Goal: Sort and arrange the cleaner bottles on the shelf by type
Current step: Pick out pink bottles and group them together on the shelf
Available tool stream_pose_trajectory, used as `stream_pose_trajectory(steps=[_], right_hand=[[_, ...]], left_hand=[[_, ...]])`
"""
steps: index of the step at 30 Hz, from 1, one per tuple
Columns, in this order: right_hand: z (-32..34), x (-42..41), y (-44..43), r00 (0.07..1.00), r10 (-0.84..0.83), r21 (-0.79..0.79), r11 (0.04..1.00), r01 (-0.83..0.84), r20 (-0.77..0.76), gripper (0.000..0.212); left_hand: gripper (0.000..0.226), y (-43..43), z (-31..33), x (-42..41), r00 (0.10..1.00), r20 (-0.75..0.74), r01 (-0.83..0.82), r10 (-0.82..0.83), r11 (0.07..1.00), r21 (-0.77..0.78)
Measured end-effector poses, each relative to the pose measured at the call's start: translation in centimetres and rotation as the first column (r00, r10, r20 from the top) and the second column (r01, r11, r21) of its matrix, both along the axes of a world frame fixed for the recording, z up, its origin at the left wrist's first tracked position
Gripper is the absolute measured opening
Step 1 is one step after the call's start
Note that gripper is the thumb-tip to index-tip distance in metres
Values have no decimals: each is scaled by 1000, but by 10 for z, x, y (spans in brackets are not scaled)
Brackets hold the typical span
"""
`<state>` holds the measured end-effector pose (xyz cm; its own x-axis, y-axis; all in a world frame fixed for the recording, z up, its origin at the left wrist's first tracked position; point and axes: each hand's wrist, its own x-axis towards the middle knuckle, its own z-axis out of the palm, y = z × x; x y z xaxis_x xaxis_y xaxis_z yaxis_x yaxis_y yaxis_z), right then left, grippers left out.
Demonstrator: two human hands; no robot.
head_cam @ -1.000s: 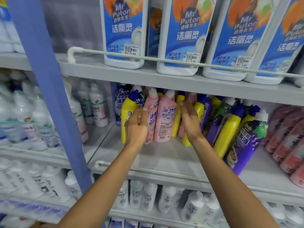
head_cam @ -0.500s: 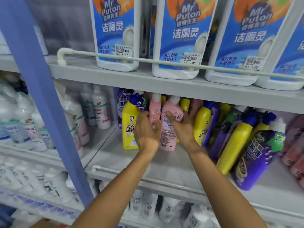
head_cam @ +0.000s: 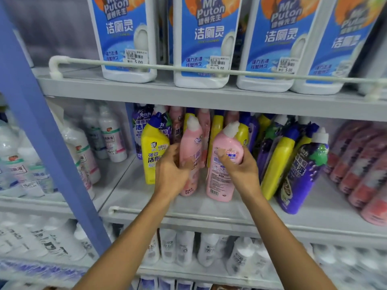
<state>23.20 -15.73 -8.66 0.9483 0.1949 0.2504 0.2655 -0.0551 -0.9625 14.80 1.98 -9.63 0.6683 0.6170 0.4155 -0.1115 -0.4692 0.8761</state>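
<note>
Cleaner bottles crowded on the middle shelf (head_cam: 240, 214), behind a thin white rail along its front edge. Two pink bottles with white caps at the front, standing close side by side. Left pink bottle (head_cam: 191, 143) upright, gripped low on its body by the left hand (head_cam: 172, 174), fingers curled around it. Right pink bottle (head_cam: 225, 164) tilted slightly, cap leaning right, its base resting on the shelf, clasped at mid-body by the right hand (head_cam: 240, 168), thumb across the label. Yellow bottle with a blue cap (head_cam: 152, 155) just left of the left hand, touching or nearly touching the left pink bottle. More pink, yellow and purple bottles packed behind, mixed together. To the right, a leaning yellow bottle (head_cam: 276, 164) and a purple bottle with a white cap (head_cam: 301, 174), both tilted to the right. Blurred pink-red bottles (head_cam: 360, 164) lying slanted at the far right of the same shelf. On the shelf above, four large white jugs with blue "Mr Puton" labels (head_cam: 205, 42), price stickers showing 5.00, held in by a white rail. Blue upright post (head_cam: 41, 143) at left, with blurred white bottles beyond it and on the shelf below.
</note>
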Motion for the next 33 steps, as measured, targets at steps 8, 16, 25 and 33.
stream_pose_trajectory(steps=[8, 16, 25, 33], right_hand=[[-18, -26, -13, 997, -5, 52, 999, 9, -81, 39], [17, -69, -89, 989, -137, 154, 980, 127, 57, 28], [26, -70, -214, 914, -397, 252, 896, 365, 85, 24], [-9, 29, -288, 845, -523, 17, 851, 525, 111, 49]], left_hand=[[60, -21, -18, 10, 974, -98, 182, -206, 960, -212], [38, -79, 16, -12, 942, 123, 334, -311, 903, -270], [40, -199, 39, -6, 780, 160, 625, -605, 745, -235], [40, -315, 26, 46, 814, 160, 579, -558, 766, -278]])
